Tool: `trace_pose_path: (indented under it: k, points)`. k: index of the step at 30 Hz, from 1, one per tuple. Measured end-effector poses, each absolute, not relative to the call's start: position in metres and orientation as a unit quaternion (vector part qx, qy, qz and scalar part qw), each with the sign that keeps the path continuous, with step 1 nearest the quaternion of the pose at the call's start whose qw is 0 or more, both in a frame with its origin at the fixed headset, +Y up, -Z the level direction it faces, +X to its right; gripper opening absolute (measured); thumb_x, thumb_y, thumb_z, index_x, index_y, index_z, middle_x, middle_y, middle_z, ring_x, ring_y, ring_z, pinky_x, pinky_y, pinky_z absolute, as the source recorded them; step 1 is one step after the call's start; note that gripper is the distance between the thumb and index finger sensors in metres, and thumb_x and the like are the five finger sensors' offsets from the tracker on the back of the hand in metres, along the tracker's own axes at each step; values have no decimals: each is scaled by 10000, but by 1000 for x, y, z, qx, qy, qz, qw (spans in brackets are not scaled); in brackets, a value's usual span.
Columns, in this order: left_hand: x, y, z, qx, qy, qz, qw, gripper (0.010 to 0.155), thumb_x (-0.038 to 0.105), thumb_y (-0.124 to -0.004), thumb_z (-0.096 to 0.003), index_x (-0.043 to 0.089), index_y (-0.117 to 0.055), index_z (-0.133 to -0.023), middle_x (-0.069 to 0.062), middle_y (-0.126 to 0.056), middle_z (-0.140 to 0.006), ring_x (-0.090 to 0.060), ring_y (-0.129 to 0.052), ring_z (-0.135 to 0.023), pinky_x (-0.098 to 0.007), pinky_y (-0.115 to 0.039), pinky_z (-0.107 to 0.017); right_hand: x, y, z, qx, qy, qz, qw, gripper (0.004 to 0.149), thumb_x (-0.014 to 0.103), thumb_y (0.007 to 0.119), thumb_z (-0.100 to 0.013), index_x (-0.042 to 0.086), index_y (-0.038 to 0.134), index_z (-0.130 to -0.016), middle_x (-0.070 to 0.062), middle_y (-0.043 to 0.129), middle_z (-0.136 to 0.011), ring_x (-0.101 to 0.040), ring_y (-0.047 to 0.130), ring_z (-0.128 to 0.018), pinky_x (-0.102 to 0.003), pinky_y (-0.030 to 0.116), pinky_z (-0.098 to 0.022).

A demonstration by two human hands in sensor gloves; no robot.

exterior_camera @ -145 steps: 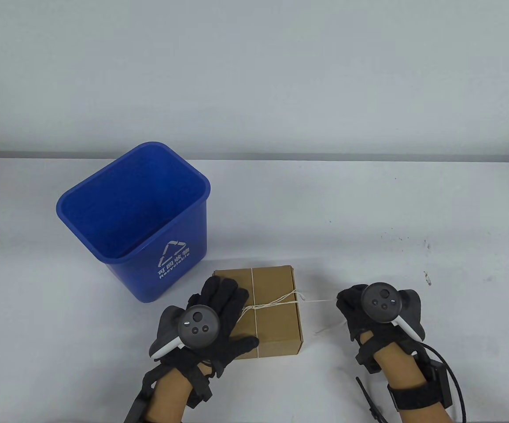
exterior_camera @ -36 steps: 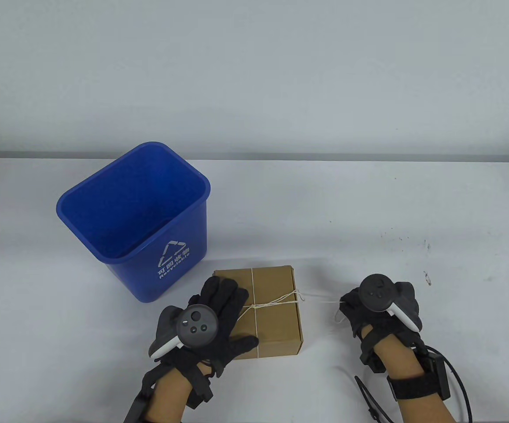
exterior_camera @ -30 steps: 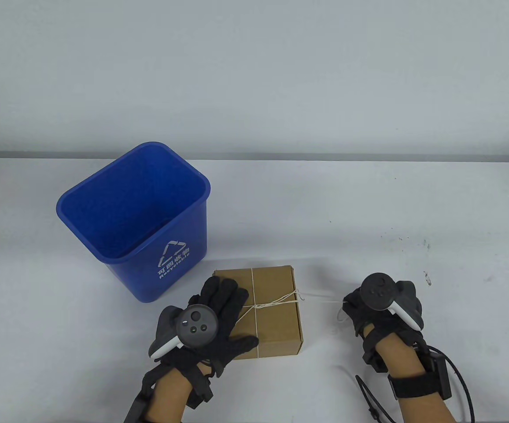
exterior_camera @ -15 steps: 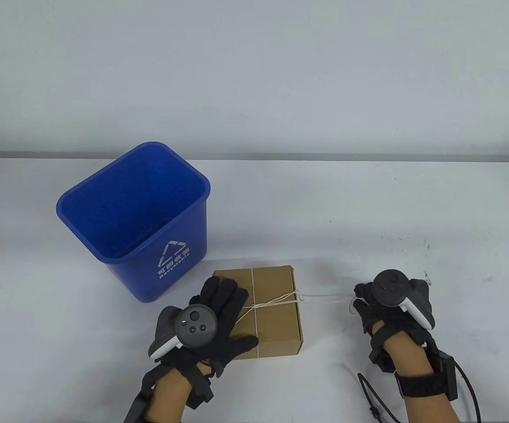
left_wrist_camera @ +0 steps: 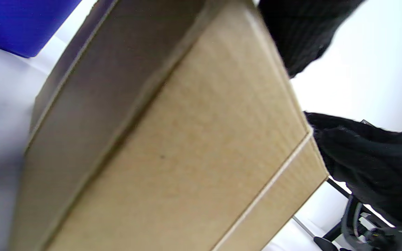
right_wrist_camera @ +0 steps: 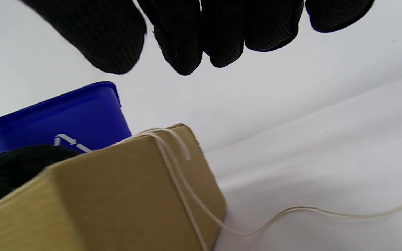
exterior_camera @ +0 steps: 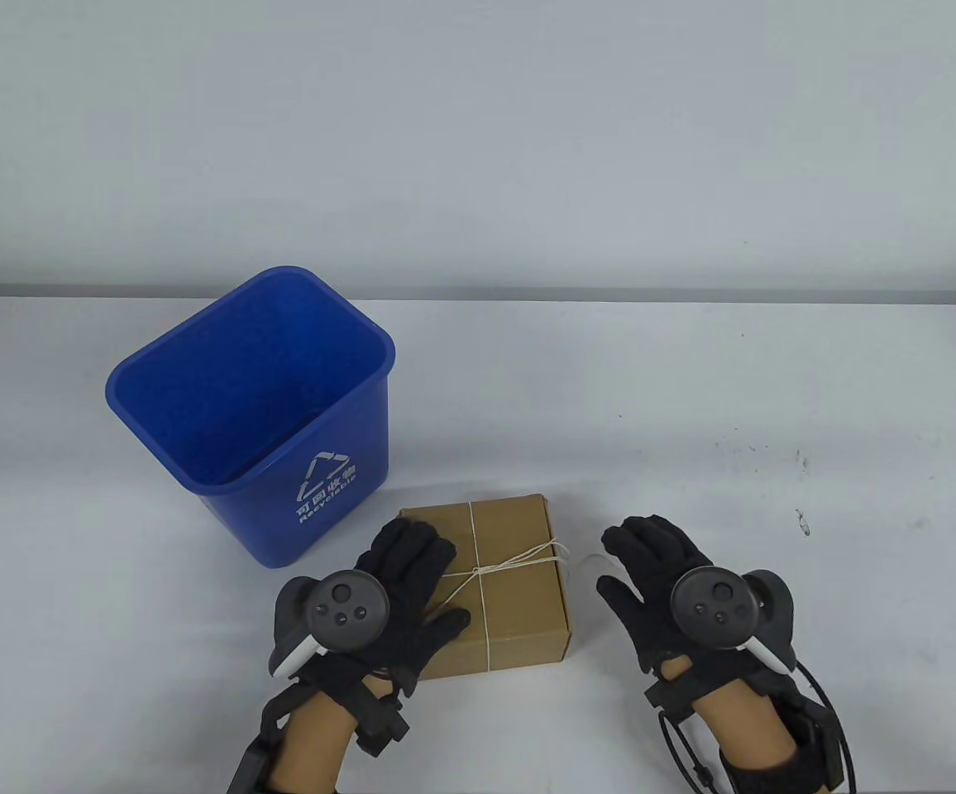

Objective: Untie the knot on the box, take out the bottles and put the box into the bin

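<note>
From above, the box [exterior_camera: 511,579] is pinned flat-fingered by the left hand [exterior_camera: 395,591], just in front of the bin [exterior_camera: 250,413]. The right hand [exterior_camera: 660,579] is spread beside it, empty. Wrist-side, string [right_wrist_camera: 291,211] is seen trailing slack, seemingly untouched.

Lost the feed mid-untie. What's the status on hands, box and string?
Left hand flat on box, steadying. Right hand open beside it, no grip; string end slack on table. String around box. Bin behind; nothing in the way.
</note>
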State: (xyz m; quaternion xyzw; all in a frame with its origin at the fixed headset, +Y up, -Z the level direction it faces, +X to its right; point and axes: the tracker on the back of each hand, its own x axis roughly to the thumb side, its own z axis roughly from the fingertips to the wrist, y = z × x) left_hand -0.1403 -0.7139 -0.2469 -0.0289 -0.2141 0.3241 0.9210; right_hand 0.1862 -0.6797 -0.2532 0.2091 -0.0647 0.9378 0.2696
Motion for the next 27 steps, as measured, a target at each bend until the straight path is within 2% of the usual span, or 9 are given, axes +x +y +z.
trace_pose_path:
  k: [7, 11, 15, 16, 21, 24, 27]
  points:
    - [-141, -716, -253, -53, -219, 342, 912, 784, 480, -787, -510, 192, -451, -1157, -83, -293, -1213, -436, -164, -1145, -771, -310, -749, 160, -686, -253, 287, -46, 910, 295, 647, 444, 707, -497, 105, 580, -1033, -157, 502, -1092, -545, 491, -981, -725, 458, -630]
    - [-138, -718, -255, -61, -231, 351, 906, 842, 482, -802, -506, 212, -352, -1164, -62, -262, -1209, -404, -136, -1148, -765, -295, -755, 141, -694, -270, 298, -34, 904, 306, 665, 451, 688, -499, 127, 519, -1055, -132, 425, -1122, -542, 433, -1001, -732, 433, -633]
    - [-140, -716, -254, -49, -219, 351, 909, 886, 488, -831, -491, 179, -339, -1161, -108, -231, -1197, -469, -159, -1122, -762, -301, -749, 136, -713, -276, 306, -5, 912, 274, 666, 454, 680, -501, 133, 516, -1061, -124, 403, -1131, -542, 420, -1004, -735, 428, -632]
    - [-143, -715, -253, -41, -205, 347, 914, 903, 509, -831, -485, 166, -340, -1162, -120, -235, -1194, -482, -171, -1116, -762, -310, -745, 138, -718, -277, 305, 2, 914, 268, 659, 468, 628, -508, 143, 494, -1066, -117, 356, -1138, -550, 408, -1003, -734, 428, -633]
    - [-155, -714, -251, -32, -132, 349, 927, 909, 525, -829, -482, 138, -349, -1150, -148, -249, -1182, -518, -238, -1098, -751, -356, -737, 138, -720, -276, 305, 0, 909, 285, 659, 470, 629, -508, 146, 493, -1066, -107, 343, -1140, -563, 436, -992, -732, 440, -627]
    - [-161, -718, -250, -54, -96, 379, 919, 932, 571, -786, -489, 109, -282, -1121, -199, -193, -1152, -543, -325, -1074, -732, -416, -730, 138, -721, -275, 297, 13, 911, 285, 662, 475, 611, -512, 155, 462, -1072, -98, 309, -1142, -563, 437, -991, -730, 438, -628]
    - [-168, -724, -248, -78, -46, 429, 899, 882, 613, -743, -488, 72, -380, -1083, -226, -264, -1133, -569, -443, -1021, -702, -503, -700, 138, -721, -274, 293, 20, 911, 289, 663, 474, 603, -513, 161, 440, -1075, -91, 284, -1144, -569, 435, -987, -730, 433, -630]
